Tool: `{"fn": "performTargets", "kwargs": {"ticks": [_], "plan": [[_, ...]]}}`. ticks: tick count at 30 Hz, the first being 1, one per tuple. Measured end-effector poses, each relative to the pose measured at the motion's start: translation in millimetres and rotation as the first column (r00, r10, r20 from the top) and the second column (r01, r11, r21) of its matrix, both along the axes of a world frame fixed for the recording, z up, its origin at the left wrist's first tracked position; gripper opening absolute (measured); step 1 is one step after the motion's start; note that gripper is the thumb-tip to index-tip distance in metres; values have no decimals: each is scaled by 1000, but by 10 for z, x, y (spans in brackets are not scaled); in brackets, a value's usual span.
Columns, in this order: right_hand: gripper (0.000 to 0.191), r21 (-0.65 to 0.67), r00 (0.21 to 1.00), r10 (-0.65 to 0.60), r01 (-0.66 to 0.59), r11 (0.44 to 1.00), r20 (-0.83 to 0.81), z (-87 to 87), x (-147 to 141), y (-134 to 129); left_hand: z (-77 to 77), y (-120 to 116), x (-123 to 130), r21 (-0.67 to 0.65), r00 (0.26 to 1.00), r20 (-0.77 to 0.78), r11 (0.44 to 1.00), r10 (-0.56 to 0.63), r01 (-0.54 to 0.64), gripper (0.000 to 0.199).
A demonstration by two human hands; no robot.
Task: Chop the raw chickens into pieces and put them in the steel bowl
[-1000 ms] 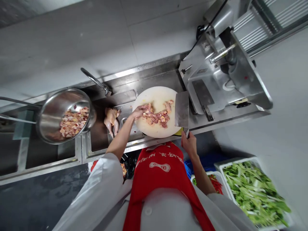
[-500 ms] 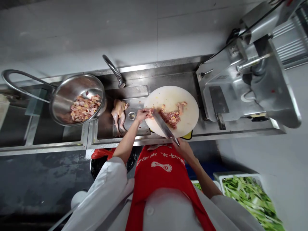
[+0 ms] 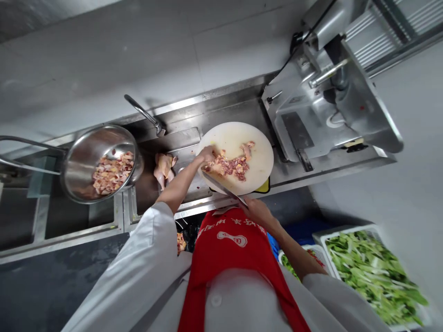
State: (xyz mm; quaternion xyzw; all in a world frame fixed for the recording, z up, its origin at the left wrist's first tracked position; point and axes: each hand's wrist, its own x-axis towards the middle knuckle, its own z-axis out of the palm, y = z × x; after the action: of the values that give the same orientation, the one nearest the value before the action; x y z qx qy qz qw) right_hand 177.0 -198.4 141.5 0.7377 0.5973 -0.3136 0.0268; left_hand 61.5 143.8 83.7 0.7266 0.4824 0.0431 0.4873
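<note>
My right hand [image 3: 258,211] is closed around the handle of a kitchen knife [image 3: 224,189]. Its blade points up and left, low over the near left edge of the round white cutting board [image 3: 261,161]. Chopped raw meat [image 3: 233,167] lies in a loose heap across the board's middle. At the left end of that heap is my left hand [image 3: 207,155], its fingers curled down and closed; what they grip is hidden. A whole plucked chicken [image 3: 164,168] lies in the sink to the left, partly behind my left forearm.
A large steel pot [image 3: 79,161] with cut meat tilts over the sinks at left. The faucet [image 3: 145,113] arches behind. Right of the board stands a metal slicing machine [image 3: 321,101], with a cleaver [image 3: 297,136] lying on it. Baskets of leafy greens [image 3: 374,272] stand below right.
My left hand has moved from the board's left edge in over the meat. The knife has shifted left and nearer me, off the middle of the heap. The whole view has turned slightly.
</note>
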Motion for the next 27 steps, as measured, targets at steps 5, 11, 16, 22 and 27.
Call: {"fn": "performTargets", "kwargs": {"ticks": [5, 11, 16, 22, 27], "plan": [[41, -14, 973, -176, 175, 984, -147, -216, -285, 426, 469, 111, 29, -107, 994, 106, 994, -19, 30, 16], [35, 31, 928, -354, 360, 933, -114, -344, -112, 543, 855, -100, -121, -143, 915, 366, 982, 168, -123, 26], [37, 48, 923, -384, 385, 922, -24, -254, 98, 464, 336, -724, -494, -292, 870, 250, 890, 426, -351, 29], [32, 14, 958, -280, 279, 960, 62, 37, 94, 327, -303, -1238, -891, -158, 844, 62, 840, 533, -519, 18], [35, 224, 948, -292, 260, 939, 128, 507, 67, 505, -482, -1278, -983, -255, 742, 125, 745, 658, -617, 25]]}}
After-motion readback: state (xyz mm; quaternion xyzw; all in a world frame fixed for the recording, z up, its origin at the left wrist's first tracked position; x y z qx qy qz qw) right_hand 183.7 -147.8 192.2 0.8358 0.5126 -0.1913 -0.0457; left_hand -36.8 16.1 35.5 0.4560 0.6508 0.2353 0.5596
